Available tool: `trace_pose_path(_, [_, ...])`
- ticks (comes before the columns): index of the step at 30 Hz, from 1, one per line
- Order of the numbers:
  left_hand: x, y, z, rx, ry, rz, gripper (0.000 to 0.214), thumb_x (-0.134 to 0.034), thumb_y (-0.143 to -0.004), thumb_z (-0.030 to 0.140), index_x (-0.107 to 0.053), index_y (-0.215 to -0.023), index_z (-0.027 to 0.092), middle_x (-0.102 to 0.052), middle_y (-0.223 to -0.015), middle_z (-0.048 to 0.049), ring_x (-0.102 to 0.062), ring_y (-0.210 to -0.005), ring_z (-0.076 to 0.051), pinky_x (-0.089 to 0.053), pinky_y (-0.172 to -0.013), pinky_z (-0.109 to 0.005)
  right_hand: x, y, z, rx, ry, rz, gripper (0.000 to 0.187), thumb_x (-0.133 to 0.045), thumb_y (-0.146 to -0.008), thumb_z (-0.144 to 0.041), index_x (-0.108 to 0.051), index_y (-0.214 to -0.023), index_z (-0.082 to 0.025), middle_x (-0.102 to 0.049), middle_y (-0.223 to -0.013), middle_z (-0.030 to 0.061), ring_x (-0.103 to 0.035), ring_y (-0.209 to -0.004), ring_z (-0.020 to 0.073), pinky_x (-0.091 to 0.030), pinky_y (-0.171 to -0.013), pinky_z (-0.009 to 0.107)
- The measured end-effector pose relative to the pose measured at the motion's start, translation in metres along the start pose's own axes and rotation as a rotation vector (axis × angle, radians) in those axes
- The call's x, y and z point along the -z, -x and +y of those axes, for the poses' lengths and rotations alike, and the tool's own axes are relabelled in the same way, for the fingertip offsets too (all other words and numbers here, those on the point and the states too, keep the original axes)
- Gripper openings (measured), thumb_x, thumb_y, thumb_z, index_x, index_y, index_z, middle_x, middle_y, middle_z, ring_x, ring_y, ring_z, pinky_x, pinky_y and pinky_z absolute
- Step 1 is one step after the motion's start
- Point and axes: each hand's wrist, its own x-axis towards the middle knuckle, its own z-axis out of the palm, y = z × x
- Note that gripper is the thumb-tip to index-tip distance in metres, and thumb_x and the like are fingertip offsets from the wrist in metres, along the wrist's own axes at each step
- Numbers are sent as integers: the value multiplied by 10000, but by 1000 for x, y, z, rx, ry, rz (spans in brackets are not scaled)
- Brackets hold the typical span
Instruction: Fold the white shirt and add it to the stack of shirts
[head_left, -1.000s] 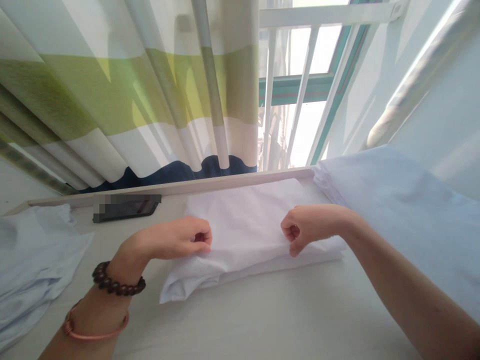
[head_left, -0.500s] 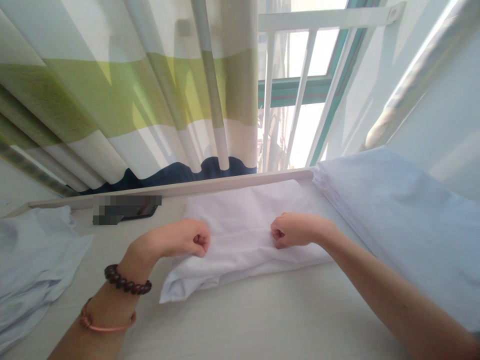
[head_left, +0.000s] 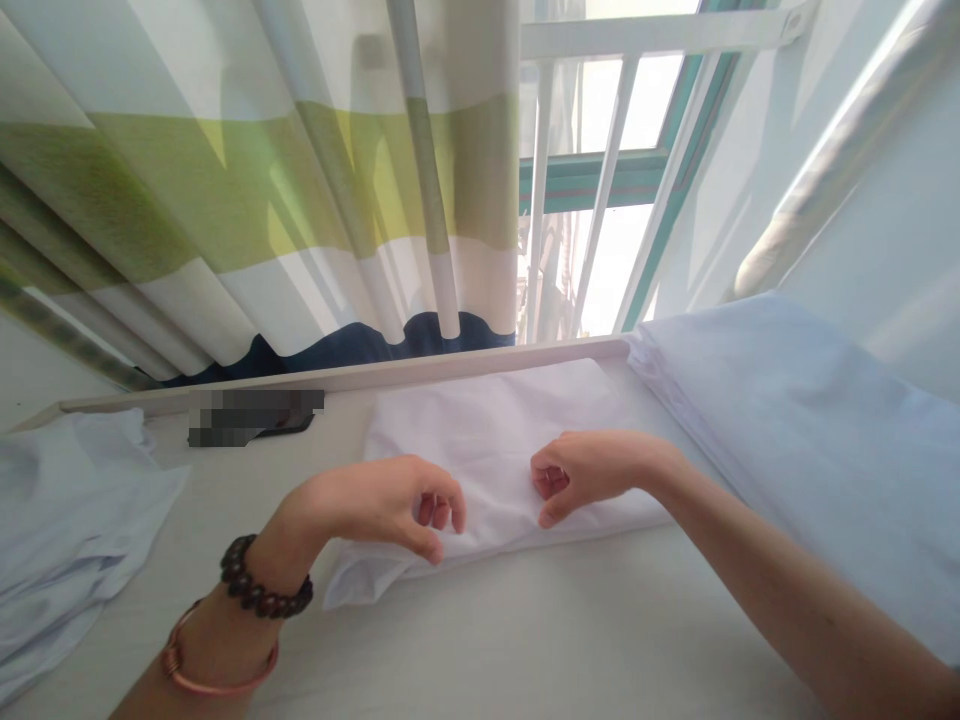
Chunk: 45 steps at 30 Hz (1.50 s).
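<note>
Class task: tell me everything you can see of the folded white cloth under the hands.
The folded white cloth looks thin and smooth, lightly wrinkled, laid in layers as a rough rectangle. It lies flat on the pale sheet, its near left corner bunched. The left hand and right hand are over it; whether either touches it is unclear.

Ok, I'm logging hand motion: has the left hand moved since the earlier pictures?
Yes; the left hand has shifted rightward, farther from the dark device.

I'm in what looks like a home (a sunny one): a striped curtain (head_left: 225, 190) hangs by a window (head_left: 646, 105) with white bars (head_left: 610, 165), and folded white cloth (head_left: 487, 415) lies before me.
</note>
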Motion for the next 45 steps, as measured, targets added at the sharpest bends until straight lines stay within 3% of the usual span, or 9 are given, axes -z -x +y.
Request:
trace_pose_path(4, [-6, -3, 2, 7, 25, -83, 118, -650, -703, 239, -734, -779, 208, -654, -703, 28, -572, -670, -125, -413, -610, -197, -7, -8, -8, 67, 30, -104, 182, -657, -707, -285, -729, -852, -201, -688, -815, -5, -555, -668, 130, -362, -550, 222])
trace_pose_path(7, [-5, 1, 6, 57, 0, -87, 184, -634, -749, 358, -735, -752, 205, -671, -674, 19, -580, -638, -138, -399, -564, -208, -8, -7, -10, 58, 54, -117, 190, -662, -693, -284, -733, -847, -199, -694, -815, -1, -557, -659, 137, -364, -538, 226])
trace_pose_path(10, [-3, -2, 12, 29, -69, 75, 343, -483, -870, 451, -714, -814, 203, -692, -740, 2, -594, -680, -154, -430, -614, -233, -5, -4, -9, 76, 28, -51, 174, -614, -747, -303, -719, -854, -213, -697, -825, 4, -578, -684, 151, -380, -556, 233])
trace_pose_path(14, [-12, -32, 7, -2, -222, 653, 381, -332, -959, 347, -636, -1105, 169, -665, -1149, -79, -575, -1067, -214, -411, -988, -353, -8, -12, -8, -18, 53, 419, 269, -448, -902, -274, -674, -999, -166, -694, -977, 79, -610, -886, 200, -442, -747, 272])
trace_pose_path(17, [-28, -59, -11, 180, -362, 813, 467, -315, -975, 354, -482, -1344, 121, -466, -1438, -152, -395, -1331, -280, -201, -1142, -542, -23, -34, -2, -138, 104, 767, 465, -370, -971, -378, -517, -1315, -103, -551, -1331, 159, -474, -1235, 261, -343, -1028, 348])
trace_pose_path(24, [-51, -57, -45, 277, -523, 763, 587, -243, -984, 479, -318, -1484, 180, -235, -1572, -66, -182, -1457, -258, -93, -1176, -558, -49, -66, 33, -332, 129, 754, 593, -229, -968, -560, -322, -1487, -288, -186, -1597, 62, -127, -1460, 282, -58, -1165, 469])
trace_pose_path(35, [-63, -2, -57, 206, -566, 558, 690, -360, -914, 607, -270, -1503, 258, -181, -1578, -75, -176, -1447, -327, -236, -1146, -516, -47, -48, 71, -525, 86, 760, 639, -249, -957, -566, -264, -1508, -242, -157, -1594, 137, -199, -1439, 317, -183, -1136, 445])
trace_pose_path(41, [-92, 21, -57, 163, -607, 642, 634, -305, -940, 599, -222, -1508, 329, -207, -1584, -2, -142, -1465, -268, -144, -1179, -478, -41, -41, 54, -585, 155, 708, 639, -260, -965, -504, -283, -1501, -156, -160, -1586, 174, -150, -1450, 318, -131, -1145, 452])
trace_pose_path(45, [-56, 6, -37, 196, -534, 506, 519, -293, -969, 484, -464, -1405, 260, -401, -1506, -64, -318, -1401, -281, -246, -1139, -464, -21, -42, 12, -465, 250, 555, 643, -375, -936, -404, -345, -1458, -29, -190, -1559, 237, -127, -1452, 338, -79, -1155, 458])
